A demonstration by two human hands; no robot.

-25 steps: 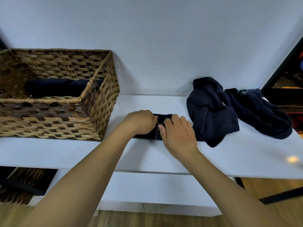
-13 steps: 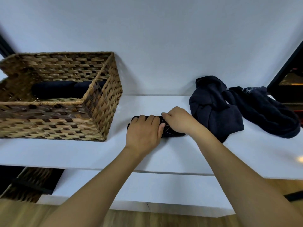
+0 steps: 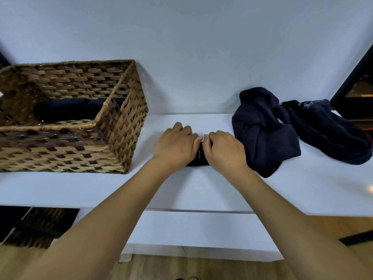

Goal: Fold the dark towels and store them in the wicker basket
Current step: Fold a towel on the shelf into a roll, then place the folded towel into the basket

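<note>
Both hands sit on a small dark towel [image 3: 198, 158] on the white surface [image 3: 181, 188], just right of the basket [image 3: 125, 126]. The left hand [image 3: 175, 144] lies over the towel's left part with fingers curled down onto it; the right hand [image 3: 224, 150] covers the right part, its fingertips meeting the left's over the middle. Each seems to be gripping the cloth, though how firmly I cannot tell — the hands hide most of it.

The step in hand looks like the last tightening of the bundle. To do it well, keep even pressure across the full width so the ends do not fan out, tuck the loose edge underneath, and hold both ends when lifting so the shape survives the short trip leftward over the basket's near rim.

What shows of the towel is a narrow strip between the hands: very dark navy, compact, with small pale lettering. It looks soft and thick, likely to spring open if let go too early.

Inside the basket lies a dark roll [image 3: 66, 110], against the far wall. Two more towels — one [image 3: 262, 130] crumpled beside the right hand, another [image 3: 327, 130] farther right — wait unfolded.
</note>
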